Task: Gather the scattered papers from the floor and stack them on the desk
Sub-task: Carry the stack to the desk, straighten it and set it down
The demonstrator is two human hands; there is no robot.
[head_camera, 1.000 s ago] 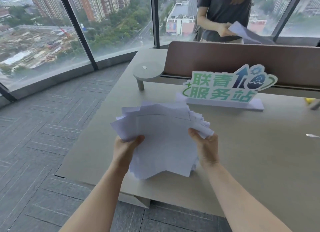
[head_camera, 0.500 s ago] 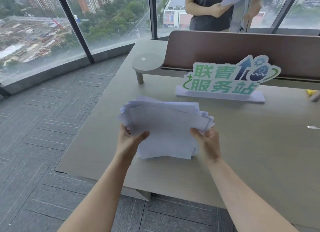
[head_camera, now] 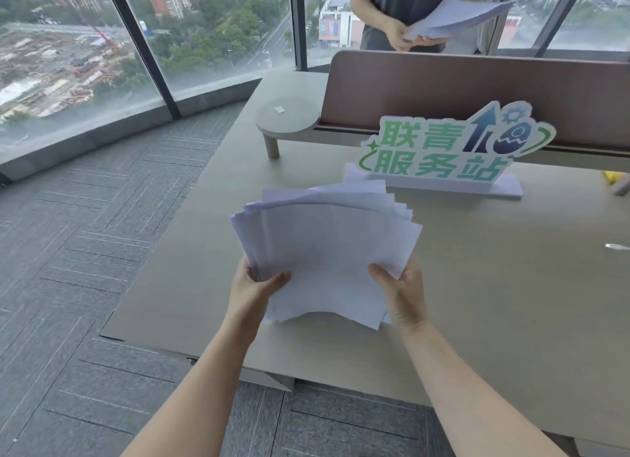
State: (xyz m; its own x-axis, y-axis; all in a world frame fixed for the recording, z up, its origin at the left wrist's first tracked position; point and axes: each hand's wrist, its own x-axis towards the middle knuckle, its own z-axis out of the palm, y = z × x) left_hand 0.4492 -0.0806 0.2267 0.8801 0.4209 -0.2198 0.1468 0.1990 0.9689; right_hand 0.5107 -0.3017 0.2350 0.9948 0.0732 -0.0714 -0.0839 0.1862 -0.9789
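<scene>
An uneven stack of white papers (head_camera: 327, 248) is held above the beige desk (head_camera: 494, 286), tilted up toward me with its sheets fanned at the top edge. My left hand (head_camera: 254, 291) grips the stack's lower left corner, thumb on top. My right hand (head_camera: 400, 294) grips the lower right corner the same way. The bottom edge of the papers hangs just over the desk surface; whether it touches I cannot tell.
A green and white standing sign (head_camera: 446, 153) sits behind the papers, before a brown divider panel (head_camera: 477, 88). A round shelf (head_camera: 288, 119) stands at the left. Beyond the divider a person holds more papers (head_camera: 456, 16). Grey carpet (head_camera: 85, 269) lies left of the desk.
The stack went down flat toward the desk half a second ago and is now lifted and tilted upright again. The person behind the divider shifted their own papers.
</scene>
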